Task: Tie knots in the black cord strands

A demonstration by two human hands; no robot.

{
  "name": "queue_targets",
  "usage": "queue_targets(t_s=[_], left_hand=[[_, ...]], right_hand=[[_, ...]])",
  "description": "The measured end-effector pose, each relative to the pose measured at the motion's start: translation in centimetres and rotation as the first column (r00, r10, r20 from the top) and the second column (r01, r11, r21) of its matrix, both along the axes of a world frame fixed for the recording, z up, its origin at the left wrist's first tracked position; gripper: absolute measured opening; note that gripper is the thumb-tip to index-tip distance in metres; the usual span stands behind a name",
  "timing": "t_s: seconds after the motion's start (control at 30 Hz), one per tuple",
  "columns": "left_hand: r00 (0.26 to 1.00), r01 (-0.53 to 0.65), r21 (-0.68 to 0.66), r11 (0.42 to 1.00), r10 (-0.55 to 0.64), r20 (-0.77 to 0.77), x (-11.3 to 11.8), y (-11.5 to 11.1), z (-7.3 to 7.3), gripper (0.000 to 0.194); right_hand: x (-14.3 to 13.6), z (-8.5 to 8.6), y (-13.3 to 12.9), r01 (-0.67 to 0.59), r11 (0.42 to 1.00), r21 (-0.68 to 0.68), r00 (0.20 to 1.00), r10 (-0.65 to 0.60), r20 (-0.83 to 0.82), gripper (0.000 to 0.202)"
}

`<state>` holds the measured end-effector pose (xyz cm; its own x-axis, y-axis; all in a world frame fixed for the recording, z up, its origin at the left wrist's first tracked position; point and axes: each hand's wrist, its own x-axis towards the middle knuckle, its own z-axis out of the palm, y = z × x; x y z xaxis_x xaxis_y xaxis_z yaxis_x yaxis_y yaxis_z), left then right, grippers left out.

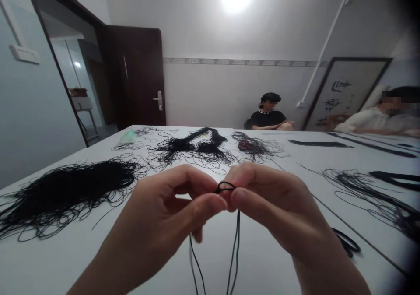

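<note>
Between the fingertips of my two hands is a thin black cord (237, 233), with a small loop standing up where the fingers meet. My left hand (173, 214) pinches the cord beside a small dark knot. On the other side of the loop, my right hand (265, 198) pinches it between thumb and index finger. Several cord strands hang down below both hands toward the bottom of the view. The fingertips partly hide the knot.
On the white table (138, 260) lie a big pile of black cords (75, 190) at left, more tangled cords (197, 146) behind my hands, and cord bundles (377, 194) at right. Two people (269, 117) sit beyond the far edge.
</note>
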<state>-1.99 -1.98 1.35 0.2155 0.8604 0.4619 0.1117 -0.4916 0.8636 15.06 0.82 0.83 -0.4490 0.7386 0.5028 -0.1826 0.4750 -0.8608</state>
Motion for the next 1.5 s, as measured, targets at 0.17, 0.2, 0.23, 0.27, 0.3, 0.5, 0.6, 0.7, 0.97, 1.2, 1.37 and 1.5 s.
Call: queue_targets(t_s=[0.17,0.2,0.23,0.27,0.3,0.5,0.6,0.7,0.97,1.2,1.37,1.5], left_hand=[[0.99,0.135,-0.17,0.976,-0.127,0.061,-0.6,0.4,0.5,0.007],[0.99,0.136,-0.179,0.974,-0.127,0.062,-0.7,0.5,0.5,0.008],[0.991,0.129,-0.184,0.974,-0.12,0.059,-0.7,0.6,0.5,0.01],[0.992,0.123,-0.179,0.976,-0.115,0.052,-0.7,0.6,0.4,0.011],[0.993,0.112,-0.17,0.979,-0.106,0.044,-0.7,0.6,0.3,0.013],[0.998,0.057,-0.146,0.988,-0.058,-0.003,-0.6,0.5,0.1,0.017],[0.998,0.061,-0.148,0.987,-0.061,0.005,-0.6,0.6,0.1,0.016],[0.998,0.068,-0.153,0.986,-0.068,0.004,-0.6,0.6,0.1,0.017],[0.998,0.046,-0.133,0.99,-0.05,-0.028,-0.5,0.6,0.4,0.02],[0.979,0.2,-0.253,0.946,-0.182,0.095,-0.5,1.2,0.2,0.013],[0.882,0.395,-0.38,0.836,-0.229,0.413,-0.3,2.4,-0.2,0.015],[0.85,0.377,-0.381,0.844,-0.153,0.504,0.1,3.1,-0.2,0.024]], right_hand=[[0.3,0.0,-0.2,0.034,0.999,-0.006,0.998,-0.034,0.054,0.017],[0.3,0.0,-0.2,0.045,0.999,0.002,0.996,-0.046,0.071,0.017],[0.3,-0.1,-0.2,0.057,0.998,0.015,0.995,-0.058,0.087,0.017],[0.3,-0.1,-0.2,0.065,0.997,0.033,0.993,-0.068,0.096,0.017],[0.3,-0.1,-0.2,0.07,0.996,0.051,0.993,-0.075,0.096,0.017],[0.0,0.0,-0.3,0.058,0.995,0.076,0.997,-0.062,0.051,0.016],[0.1,-0.1,-0.2,0.056,0.995,0.077,0.997,-0.06,0.051,0.018],[0.2,-0.2,0.0,0.043,0.996,0.073,0.998,-0.046,0.042,0.018],[0.1,-0.1,0.1,0.043,0.997,0.07,0.998,-0.045,0.036,0.017],[0.0,0.0,1.9,0.219,0.909,0.354,0.931,-0.304,0.204,0.018],[-0.2,-0.8,2.4,0.485,0.625,0.612,0.697,-0.699,0.162,0.012],[-0.4,-0.9,0.7,0.475,0.386,0.791,0.72,-0.688,-0.097,0.009]])
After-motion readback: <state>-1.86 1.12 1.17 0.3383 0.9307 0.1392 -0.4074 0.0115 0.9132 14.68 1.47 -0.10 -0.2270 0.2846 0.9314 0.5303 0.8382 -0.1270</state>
